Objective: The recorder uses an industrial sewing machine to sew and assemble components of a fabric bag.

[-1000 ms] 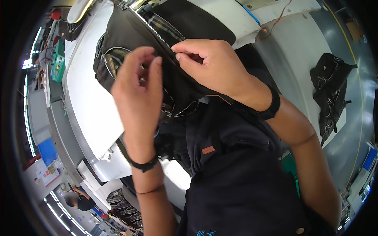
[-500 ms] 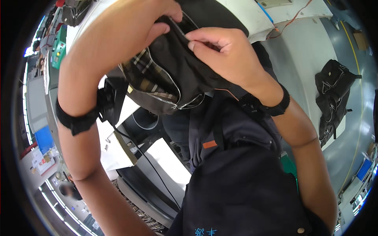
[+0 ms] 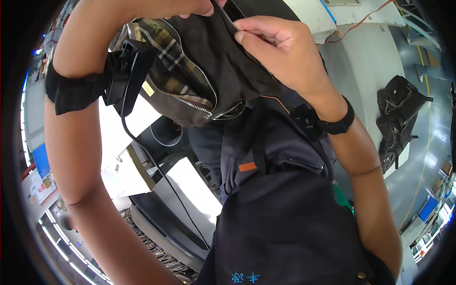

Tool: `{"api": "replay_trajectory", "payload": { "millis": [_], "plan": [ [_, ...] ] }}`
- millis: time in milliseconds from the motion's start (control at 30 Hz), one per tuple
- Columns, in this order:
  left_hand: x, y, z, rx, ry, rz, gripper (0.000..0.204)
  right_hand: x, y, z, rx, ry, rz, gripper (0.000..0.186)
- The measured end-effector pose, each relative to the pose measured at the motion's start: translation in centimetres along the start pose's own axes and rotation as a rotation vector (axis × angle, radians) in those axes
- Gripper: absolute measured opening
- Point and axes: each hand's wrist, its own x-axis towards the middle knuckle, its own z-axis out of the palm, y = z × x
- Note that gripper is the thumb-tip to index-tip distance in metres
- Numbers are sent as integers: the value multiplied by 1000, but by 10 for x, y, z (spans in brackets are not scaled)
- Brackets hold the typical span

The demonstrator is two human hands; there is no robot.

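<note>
A dark bag (image 3: 232,80) lies over the table edge in front of me. Its zipped opening gapes, showing a plaid lining (image 3: 166,52). Thumb and forefinger of my right hand (image 3: 285,45) pinch the edge of a second metal zipper (image 3: 227,16) higher on the bag. My left hand (image 3: 190,6) is closed on the bag's fabric just left of that zipper, partly cut off by the upper picture edge. Black straps circle both forearms; the left one carries a black device (image 3: 126,73) with a cable.
Another dark bag (image 3: 396,116) with zippers lies at the right on a pale surface (image 3: 363,80). A red-brown wire (image 3: 361,23) crosses the far white table. A black cable (image 3: 166,180) hangs down past a white-topped block (image 3: 133,175) at lower left.
Both hands and the bag have shifted upward in the picture, the left hand partly out of view. The right hand still pinches the zipper edge.
</note>
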Motion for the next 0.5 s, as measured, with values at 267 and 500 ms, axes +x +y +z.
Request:
{"api": "replay_trajectory", "payload": {
  "millis": [267,500],
  "plan": [
    [14,11,-11,-70,-187,-280,18,11,-4,10,42,47,-26,18],
    [1,12,-8,-38,-138,-145,19,18,-25,10,-25,70,-91,23]
  ]
}}
